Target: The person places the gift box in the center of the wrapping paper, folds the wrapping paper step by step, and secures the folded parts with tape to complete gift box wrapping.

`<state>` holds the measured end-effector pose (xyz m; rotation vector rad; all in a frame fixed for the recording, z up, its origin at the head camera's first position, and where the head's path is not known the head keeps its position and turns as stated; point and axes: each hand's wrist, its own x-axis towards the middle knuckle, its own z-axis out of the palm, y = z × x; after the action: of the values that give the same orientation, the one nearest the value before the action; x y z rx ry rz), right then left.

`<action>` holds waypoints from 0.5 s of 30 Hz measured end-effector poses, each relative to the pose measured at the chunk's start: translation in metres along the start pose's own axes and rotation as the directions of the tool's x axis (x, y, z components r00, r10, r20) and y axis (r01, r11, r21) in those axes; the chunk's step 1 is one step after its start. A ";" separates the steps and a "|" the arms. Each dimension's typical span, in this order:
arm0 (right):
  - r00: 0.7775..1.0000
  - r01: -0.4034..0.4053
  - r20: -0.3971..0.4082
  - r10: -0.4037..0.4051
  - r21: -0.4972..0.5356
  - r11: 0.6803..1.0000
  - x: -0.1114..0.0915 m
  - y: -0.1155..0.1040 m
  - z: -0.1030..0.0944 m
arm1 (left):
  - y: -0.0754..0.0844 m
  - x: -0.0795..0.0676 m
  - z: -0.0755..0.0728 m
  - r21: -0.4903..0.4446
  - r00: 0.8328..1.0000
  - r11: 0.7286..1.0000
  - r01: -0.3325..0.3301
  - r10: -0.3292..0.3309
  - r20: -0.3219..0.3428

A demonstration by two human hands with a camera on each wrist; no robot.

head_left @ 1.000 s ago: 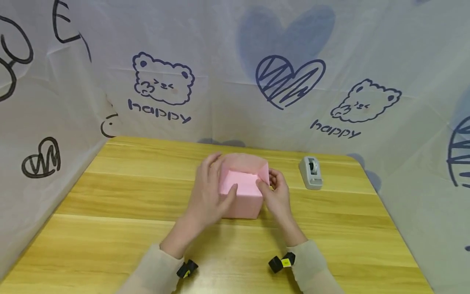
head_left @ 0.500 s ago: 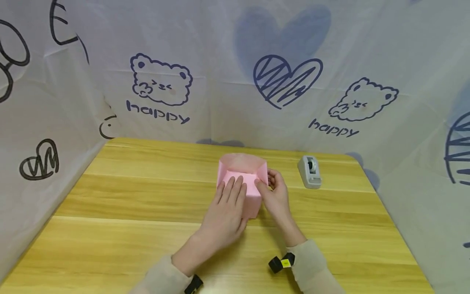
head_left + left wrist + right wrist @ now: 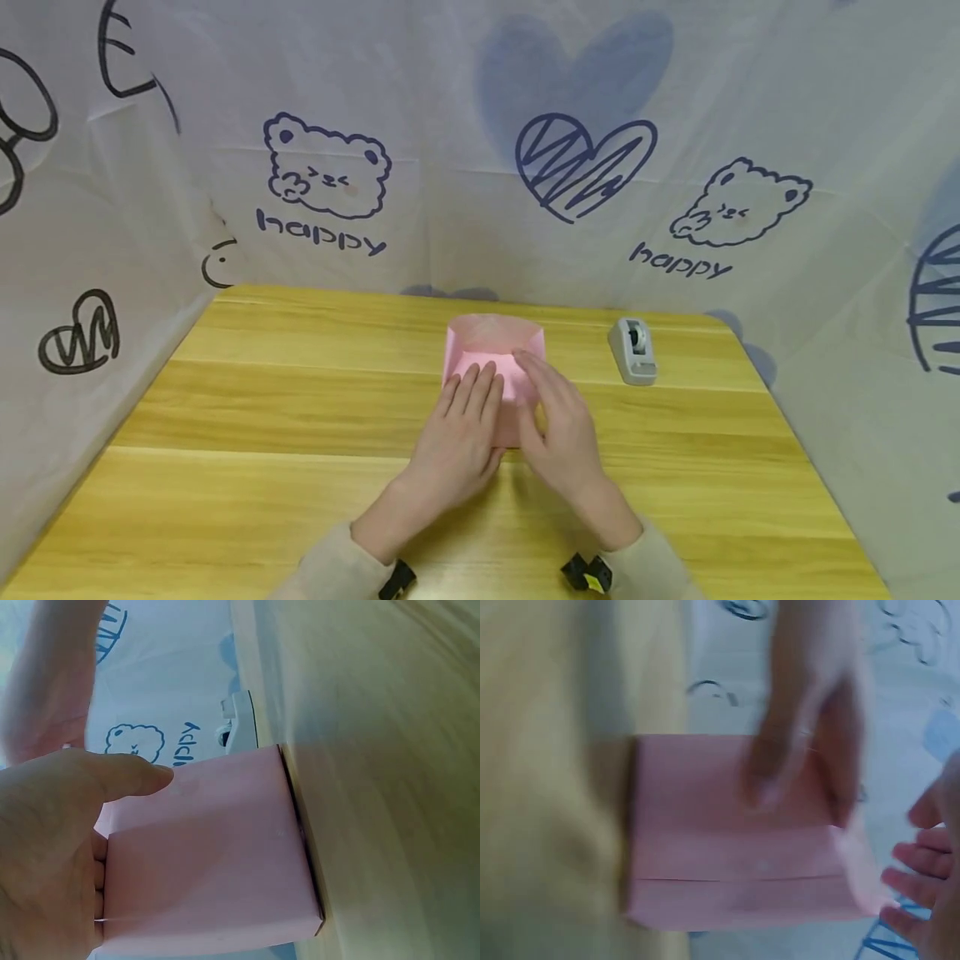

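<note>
A pink box of thin card stands on the wooden table, its curved back flap raised and side flaps upright at the back. My left hand lies across its top with straight fingers. In the left wrist view, the thumb points along the box's smooth front face. My right hand is at the box's right side, fingers extended over the right edge in the head view. In the right wrist view, this hand has spread, relaxed fingers beside the pink side wall, holding nothing.
A grey tape dispenser stands to the right of the box, near the table's back right corner. The wooden table extends around the box. White cloth printed with bears and hearts hangs behind and at both sides.
My left hand has gone from the box's left side to lying flat on top. My right hand has let go of the right flap and come toward me, fingers over the edge.
</note>
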<state>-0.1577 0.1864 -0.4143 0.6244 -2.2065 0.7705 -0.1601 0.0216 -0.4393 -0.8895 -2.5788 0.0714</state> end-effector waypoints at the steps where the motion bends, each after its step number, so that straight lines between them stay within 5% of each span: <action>1: 0.998 0.030 0.051 -0.025 -0.090 0.995 -0.004 0.001 0.003 | 0.000 0.000 0.000 0.005 1.000 1.000 -0.001 0.001 -0.001; 4: 0.978 0.085 0.209 -0.016 -0.325 0.942 -0.012 0.003 0.009 | -0.001 0.000 -0.002 0.004 1.000 1.000 -0.003 0.003 -0.002; 7: 0.947 0.101 0.318 0.054 -0.451 0.887 -0.016 0.004 0.014 | -0.001 -0.001 -0.004 -0.024 1.000 1.000 0.008 -0.008 0.003; 11: 0.923 0.122 0.375 0.090 -0.504 0.855 -0.018 0.004 0.017 | -0.001 -0.001 -0.006 -0.051 1.000 0.998 0.028 -0.028 0.004; 15: 0.925 0.118 0.370 0.089 -0.501 0.857 -0.019 0.003 0.018 | -0.001 -0.001 -0.007 -0.042 0.999 0.999 0.033 -0.033 0.000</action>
<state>-0.1557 0.1806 -0.4395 0.5428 -2.6111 0.0108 -0.1575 0.0199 -0.4332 -0.8615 -2.6018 0.0077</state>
